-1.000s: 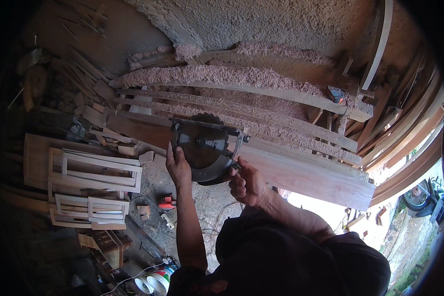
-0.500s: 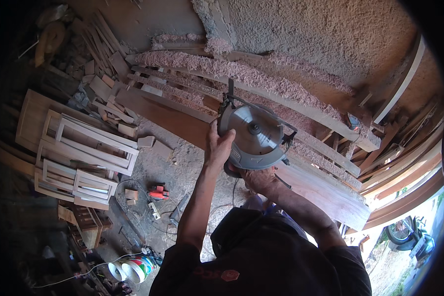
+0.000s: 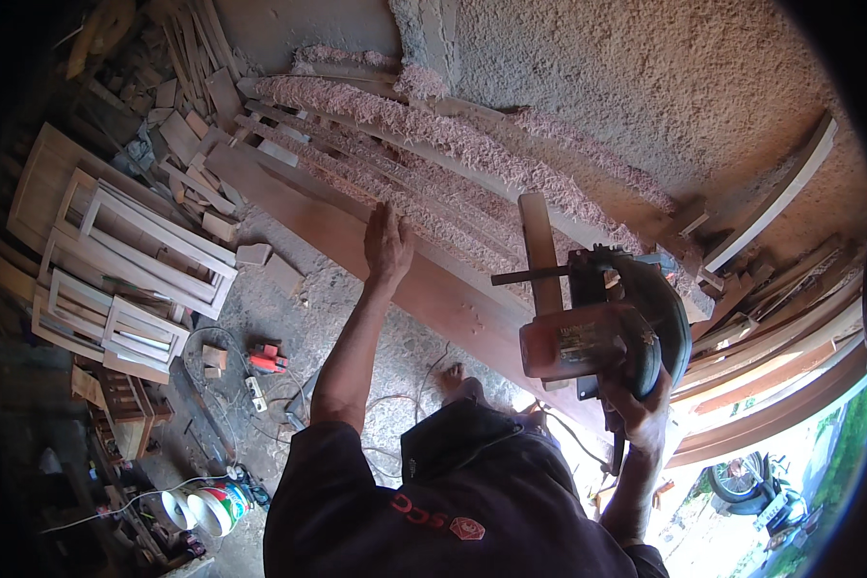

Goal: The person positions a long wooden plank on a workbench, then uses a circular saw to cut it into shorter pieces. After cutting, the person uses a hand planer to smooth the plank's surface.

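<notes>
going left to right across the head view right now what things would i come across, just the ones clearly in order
Wooden frames → red tool on the floor → left hand → bare foot → circular saw → parked motorcycle.

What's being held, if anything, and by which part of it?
Circular saw, by its dark handle, in the right grip. The left grip is open, holding nothing.
</notes>
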